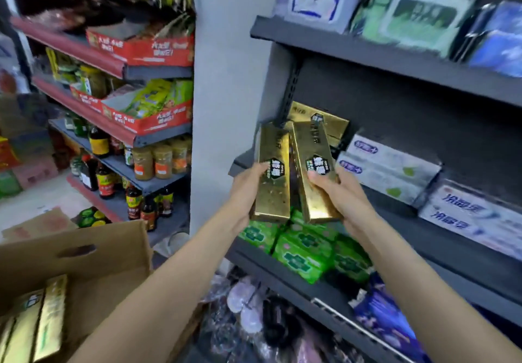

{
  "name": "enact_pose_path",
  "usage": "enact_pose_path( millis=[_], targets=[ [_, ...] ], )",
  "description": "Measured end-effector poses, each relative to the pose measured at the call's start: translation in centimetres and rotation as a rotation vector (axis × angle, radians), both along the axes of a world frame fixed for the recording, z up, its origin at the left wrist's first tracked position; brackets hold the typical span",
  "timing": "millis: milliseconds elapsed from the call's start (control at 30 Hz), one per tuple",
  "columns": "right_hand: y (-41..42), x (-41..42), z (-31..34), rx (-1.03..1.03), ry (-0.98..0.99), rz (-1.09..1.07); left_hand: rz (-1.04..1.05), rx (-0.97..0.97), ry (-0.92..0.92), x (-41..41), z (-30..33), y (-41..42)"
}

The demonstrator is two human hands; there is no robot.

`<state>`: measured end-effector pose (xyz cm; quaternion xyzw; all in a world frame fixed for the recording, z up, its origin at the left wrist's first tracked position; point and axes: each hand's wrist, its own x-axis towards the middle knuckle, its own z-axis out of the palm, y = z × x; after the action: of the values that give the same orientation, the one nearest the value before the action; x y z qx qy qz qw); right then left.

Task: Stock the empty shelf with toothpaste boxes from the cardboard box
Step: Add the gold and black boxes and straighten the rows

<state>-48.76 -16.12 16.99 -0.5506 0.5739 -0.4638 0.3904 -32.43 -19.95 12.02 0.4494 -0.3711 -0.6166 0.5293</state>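
Left hand [248, 190] grips one long gold toothpaste box [272, 176]; right hand [336, 193] grips second [315, 170]. Beyond fingertips: few gold boxes [324, 121] on dark metal shelf [395, 213]. Below left elbow: brown cardboard box [84, 261], more inside. Stocking barely begun.

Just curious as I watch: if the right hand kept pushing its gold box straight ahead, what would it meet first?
Probably the gold box already on the shelf; the right hand aims its held box there, though depth is unclear.
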Motion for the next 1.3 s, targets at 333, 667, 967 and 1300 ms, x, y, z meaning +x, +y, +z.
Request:
enact_pose_path(
  millis=[333,667,967,1300],
  targets=[
    [-11.8,-4.9,3.4,-0.139,0.478,-0.209,0.102,0.035,0.001,-4.4,2.9,-10.9],
    [-22.7,-4.0,3.3,-0.355,1.268,-0.212,0.200,0.028,-0.065,-6.3,3.9,-17.9],
    [-23.9,-4.7,0.8,-0.303,1.270,-0.139,0.125,-0.053,0.031,-7.6,2.3,-19.1],
    [-18.6,-3.9,2.2,0.038,0.161,0.220,0.135,-0.293,0.055,-8.1,3.2,-17.7]
  ],
)
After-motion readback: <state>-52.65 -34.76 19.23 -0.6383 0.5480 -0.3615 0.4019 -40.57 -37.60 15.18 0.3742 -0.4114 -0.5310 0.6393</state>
